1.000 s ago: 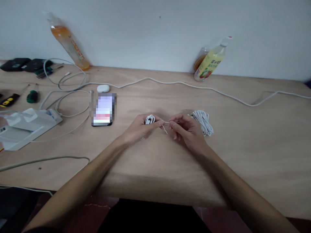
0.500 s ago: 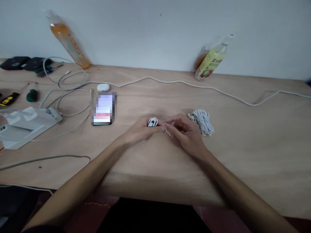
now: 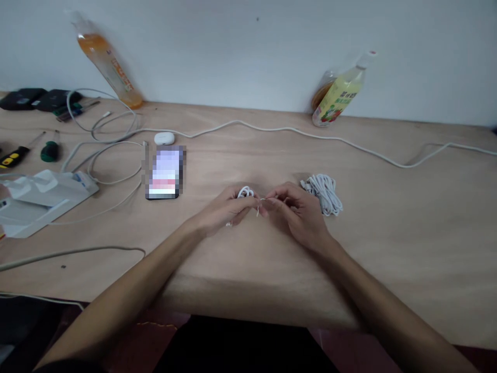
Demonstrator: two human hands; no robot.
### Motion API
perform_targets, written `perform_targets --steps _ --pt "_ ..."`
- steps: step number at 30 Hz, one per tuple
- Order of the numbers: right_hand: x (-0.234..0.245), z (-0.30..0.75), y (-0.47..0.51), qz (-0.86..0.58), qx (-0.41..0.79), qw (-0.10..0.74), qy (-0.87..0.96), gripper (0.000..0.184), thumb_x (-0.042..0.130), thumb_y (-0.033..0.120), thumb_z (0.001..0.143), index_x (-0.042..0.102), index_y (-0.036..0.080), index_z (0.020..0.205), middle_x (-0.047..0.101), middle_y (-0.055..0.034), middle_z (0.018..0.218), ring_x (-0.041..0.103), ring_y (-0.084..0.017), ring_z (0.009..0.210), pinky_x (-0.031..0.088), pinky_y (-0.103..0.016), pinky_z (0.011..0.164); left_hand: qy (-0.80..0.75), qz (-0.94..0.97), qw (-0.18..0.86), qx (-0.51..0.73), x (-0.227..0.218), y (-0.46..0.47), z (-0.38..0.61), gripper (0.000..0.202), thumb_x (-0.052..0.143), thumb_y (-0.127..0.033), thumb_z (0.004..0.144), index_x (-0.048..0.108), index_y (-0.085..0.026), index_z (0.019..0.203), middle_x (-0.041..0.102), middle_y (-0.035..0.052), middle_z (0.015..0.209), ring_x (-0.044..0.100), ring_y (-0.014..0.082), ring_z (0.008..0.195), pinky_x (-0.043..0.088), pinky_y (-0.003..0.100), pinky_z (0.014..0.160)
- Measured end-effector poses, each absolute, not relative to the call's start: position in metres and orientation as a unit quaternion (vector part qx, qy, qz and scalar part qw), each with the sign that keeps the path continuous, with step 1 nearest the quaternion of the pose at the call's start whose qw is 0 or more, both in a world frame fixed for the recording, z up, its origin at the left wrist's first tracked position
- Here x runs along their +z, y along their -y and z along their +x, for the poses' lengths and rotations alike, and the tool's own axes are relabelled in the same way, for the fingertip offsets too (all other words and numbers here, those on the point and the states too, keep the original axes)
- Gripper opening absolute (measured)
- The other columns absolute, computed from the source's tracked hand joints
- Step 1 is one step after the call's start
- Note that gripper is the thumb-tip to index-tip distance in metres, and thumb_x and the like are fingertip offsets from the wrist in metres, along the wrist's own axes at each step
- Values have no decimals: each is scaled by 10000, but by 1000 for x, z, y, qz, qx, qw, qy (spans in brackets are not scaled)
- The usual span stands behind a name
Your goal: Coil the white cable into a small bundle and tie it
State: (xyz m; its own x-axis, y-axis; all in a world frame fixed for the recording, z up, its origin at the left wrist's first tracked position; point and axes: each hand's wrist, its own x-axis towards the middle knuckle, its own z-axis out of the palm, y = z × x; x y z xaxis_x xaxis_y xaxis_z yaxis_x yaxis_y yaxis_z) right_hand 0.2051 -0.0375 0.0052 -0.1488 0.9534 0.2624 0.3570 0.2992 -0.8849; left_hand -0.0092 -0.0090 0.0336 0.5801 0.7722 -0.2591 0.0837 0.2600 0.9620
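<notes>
My left hand is closed round a coiled white cable, whose loops show above the thumb; the rest is hidden in the palm. Between the fingertips of both hands runs a thin white twist tie, one end hanging down by the left thumb. My right hand pinches the tie between thumb and forefinger, other fingers curled. Just beyond the right hand lies a bundle of white cables on the wooden table.
A phone and a white earbud case lie to the left. Further left are a white power strip, loose cables and screwdrivers. An orange bottle and a yellow bottle lean against the wall. One long white cable crosses the back.
The twist tie has shifted between my fingertips, its loose end now hanging nearer the left thumb. My left hand has turned slightly, and the cable coil shows differently.
</notes>
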Motion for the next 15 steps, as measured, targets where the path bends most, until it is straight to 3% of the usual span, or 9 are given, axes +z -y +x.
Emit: perform_targets --steps 5,10,15 --pt "3 208 36 -488 351 435 671 142 758 350 987 800 261 885 748 -13 807 583 -174 660 444 -331 634 -410 511 712 251 37 11 -8 141 694 -291 896 709 -185 805 664 -17 673 337 63 457 252 250 463" --pt "4 210 35 -498 344 430 670 149 748 354 987 776 256 879 749 -13 825 568 -171 657 447 -335 646 -462 522 667 264 38 10 -9 125 786 -312 876 764 -192 905 498 -83 573 383 88 496 275 247 490" --pt "3 210 35 -509 353 432 655 119 714 319 988 747 253 896 711 -11 816 585 -176 686 438 -323 619 -457 602 576 310 36 7 -9 209 811 -387 908 833 -180 931 721 3 756 589 140 684 430 265 632"
